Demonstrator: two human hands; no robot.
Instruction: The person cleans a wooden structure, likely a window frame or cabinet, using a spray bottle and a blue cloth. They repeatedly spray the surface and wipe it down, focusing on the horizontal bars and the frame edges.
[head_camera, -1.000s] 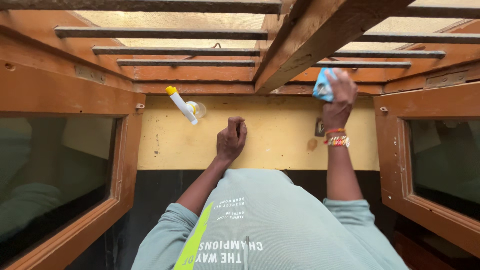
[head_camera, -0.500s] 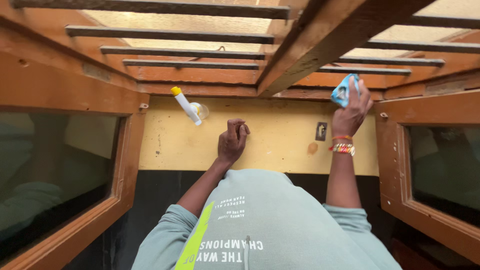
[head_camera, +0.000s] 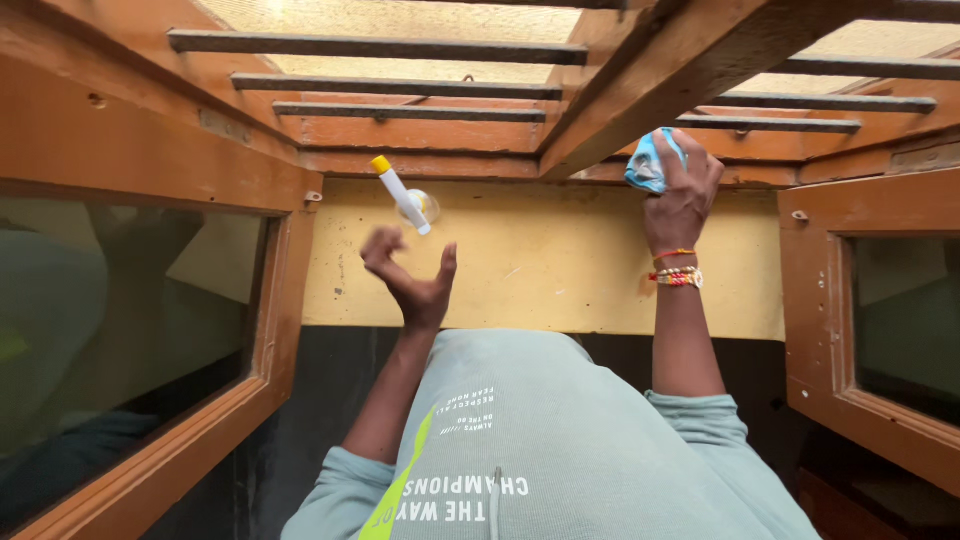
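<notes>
My right hand (head_camera: 682, 192) grips a crumpled blue cloth (head_camera: 648, 160) and presses it against the brown wooden window frame (head_camera: 430, 135) under the metal bars. My left hand (head_camera: 410, 272) hovers over the yellow sill (head_camera: 560, 262) with its fingers spread and curled, holding nothing. It is just below a clear spray bottle (head_camera: 405, 197) with a white and yellow nozzle that lies on the sill. Beaded bracelets circle my right wrist.
Two wooden window shutters with dark glass stand swung inward, one at the left (head_camera: 130, 330), one at the right (head_camera: 880, 320). Horizontal metal bars (head_camera: 400, 85) cross the window. A thick wooden mullion (head_camera: 660, 70) runs diagonally above. My light green shirt fills the bottom.
My left hand has lifted off the sill, uncurled from a fist and moved left toward the spray bottle. My right hand with the cloth has shifted slightly left along the frame.
</notes>
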